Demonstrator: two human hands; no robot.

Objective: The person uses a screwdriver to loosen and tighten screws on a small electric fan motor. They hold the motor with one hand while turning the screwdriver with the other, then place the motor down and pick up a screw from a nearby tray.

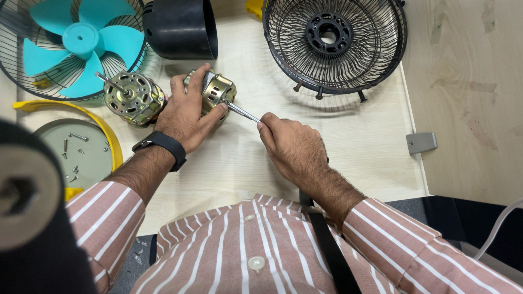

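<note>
My left hand [185,111] grips a brass-coloured fan motor [218,91] lying on the light wooden table [354,147]. My right hand [291,147] holds a screwdriver [243,113] by its handle, and the metal shaft points up-left with its tip against the motor's casing. A second brass-coloured motor [132,98] with a protruding shaft lies just left of my left hand. A black watch sits on my left wrist.
A teal fan blade [81,41] rests in a wire guard at top left. A black cylindrical housing [180,27] stands at top centre, a black wire guard [335,41] at top right. A yellow-rimmed tray [81,149] holds several loose screws. A grey bracket [421,142] lies at the table's right edge.
</note>
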